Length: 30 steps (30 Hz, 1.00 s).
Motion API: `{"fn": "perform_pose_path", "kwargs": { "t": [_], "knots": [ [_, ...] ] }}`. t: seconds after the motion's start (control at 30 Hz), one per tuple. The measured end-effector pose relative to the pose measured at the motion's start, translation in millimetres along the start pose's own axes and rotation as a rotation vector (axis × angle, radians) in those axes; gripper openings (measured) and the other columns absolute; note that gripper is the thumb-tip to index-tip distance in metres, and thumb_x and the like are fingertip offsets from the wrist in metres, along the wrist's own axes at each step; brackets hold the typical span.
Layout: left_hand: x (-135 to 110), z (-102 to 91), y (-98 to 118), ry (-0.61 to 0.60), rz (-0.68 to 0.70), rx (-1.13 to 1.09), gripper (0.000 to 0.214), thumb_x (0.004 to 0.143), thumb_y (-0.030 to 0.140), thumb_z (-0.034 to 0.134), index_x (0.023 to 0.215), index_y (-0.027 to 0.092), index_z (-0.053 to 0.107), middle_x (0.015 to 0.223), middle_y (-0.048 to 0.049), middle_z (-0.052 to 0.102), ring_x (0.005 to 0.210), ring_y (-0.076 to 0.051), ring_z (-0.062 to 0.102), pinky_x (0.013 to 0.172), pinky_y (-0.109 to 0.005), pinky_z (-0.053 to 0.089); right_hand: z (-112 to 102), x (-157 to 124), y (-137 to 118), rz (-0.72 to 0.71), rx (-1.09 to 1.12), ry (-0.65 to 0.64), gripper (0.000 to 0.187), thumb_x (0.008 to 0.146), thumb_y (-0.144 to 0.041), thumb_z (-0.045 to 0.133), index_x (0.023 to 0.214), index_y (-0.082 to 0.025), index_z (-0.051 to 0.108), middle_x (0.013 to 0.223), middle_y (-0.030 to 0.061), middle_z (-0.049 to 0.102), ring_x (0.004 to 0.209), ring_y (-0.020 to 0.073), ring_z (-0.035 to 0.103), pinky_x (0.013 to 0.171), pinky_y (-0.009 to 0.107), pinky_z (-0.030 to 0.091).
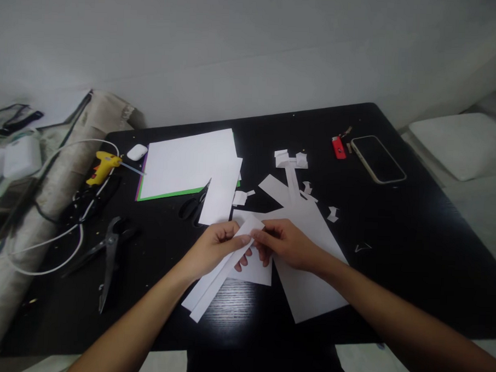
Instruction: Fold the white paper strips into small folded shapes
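Note:
A folded white paper strip (223,277) slants between my two hands, its lower end splitting into two long layers. My left hand (219,245) pinches it near the upper end, thumb on top. At that same end, my right hand (284,241) grips the strip's edge between thumb and fingers. Beneath my hands lie white paper sheets (310,271), partly covered by them. Just beyond is a loose white paper rectangle (221,193), overlapping black scissors (193,205). A small folded paper piece (240,197) sits beside it.
A stack of paper (187,164) lies at the back left, near a yellow glue gun (103,167) with its cable. Pliers (110,257) rest at left. Farther right are a paper construction (290,166), a red lighter (339,148) and a phone (378,159).

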<state>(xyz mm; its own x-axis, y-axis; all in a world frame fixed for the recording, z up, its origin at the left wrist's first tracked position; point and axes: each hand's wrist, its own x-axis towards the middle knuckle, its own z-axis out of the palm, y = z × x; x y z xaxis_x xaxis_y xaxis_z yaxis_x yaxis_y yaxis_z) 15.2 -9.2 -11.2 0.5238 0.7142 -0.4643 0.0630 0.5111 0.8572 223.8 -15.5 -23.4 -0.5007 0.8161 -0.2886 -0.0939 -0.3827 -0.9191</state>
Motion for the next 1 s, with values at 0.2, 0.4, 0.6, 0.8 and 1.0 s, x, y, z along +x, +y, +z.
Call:
{"fn": "perform_pose_path", "kwargs": {
  "t": [0.2,0.4,0.6,0.8,1.0],
  "knots": [
    [0.7,-0.6,-0.2,-0.006,0.011,-0.005,0.028,0.089,0.038,0.072,0.083,0.012,0.064,0.085,-0.0087,0.073,0.064,-0.014,0.070,0.054,-0.025,0.058,-0.4,0.3,-0.6,-0.004,-0.023,-0.008,0.034,0.091,-0.045,0.070,0.075,-0.015,0.062,0.061,-0.0016,0.064,0.052,0.0106,0.061,0.054,0.024,0.053],
    [-0.3,0.0,2.2,-0.006,0.004,-0.014,0.028,0.087,0.038,0.075,0.082,0.011,0.065,0.079,-0.0056,0.070,0.062,-0.014,0.068,0.053,-0.024,0.057,-0.7,0.4,-1.3,-0.015,-0.040,-0.007,0.036,0.090,-0.046,0.070,0.075,-0.016,0.060,0.061,-0.0016,0.064,0.052,0.0106,0.061,0.054,0.023,0.052],
    [2.0,-2.4,0.8,-0.039,-0.028,-0.021,0.032,0.087,0.041,0.074,0.082,0.010,0.070,0.079,-0.0068,0.068,0.063,-0.013,0.067,0.058,-0.025,0.058,-0.4,0.0,-1.8,-0.034,-0.064,0.014,0.037,0.090,-0.048,0.070,0.073,-0.016,0.061,0.061,-0.0018,0.063,0.052,0.0110,0.060,0.054,0.024,0.051],
    [2.3,-4.0,-3.4,-0.025,-0.040,-0.011,0.030,0.086,0.040,0.075,0.082,0.011,0.073,0.080,-0.0073,0.070,0.067,-0.015,0.068,0.063,-0.027,0.059,-0.2,0.1,-1.7,-0.046,-0.081,0.021,0.039,0.091,-0.049,0.068,0.071,-0.017,0.061,0.061,-0.0020,0.063,0.052,0.0109,0.059,0.054,0.025,0.051],
    [-0.1,-2.4,-1.2,-0.010,-0.044,-0.028,0.028,0.086,0.037,0.075,0.085,0.010,0.074,0.084,-0.0098,0.073,0.068,-0.014,0.068,0.065,-0.026,0.058,0.4,-0.5,-2.8,-0.046,-0.104,0.021,0.037,0.091,-0.047,0.068,0.071,-0.016,0.062,0.061,-0.0019,0.063,0.052,0.0107,0.060,0.055,0.024,0.050]
  ]
}}
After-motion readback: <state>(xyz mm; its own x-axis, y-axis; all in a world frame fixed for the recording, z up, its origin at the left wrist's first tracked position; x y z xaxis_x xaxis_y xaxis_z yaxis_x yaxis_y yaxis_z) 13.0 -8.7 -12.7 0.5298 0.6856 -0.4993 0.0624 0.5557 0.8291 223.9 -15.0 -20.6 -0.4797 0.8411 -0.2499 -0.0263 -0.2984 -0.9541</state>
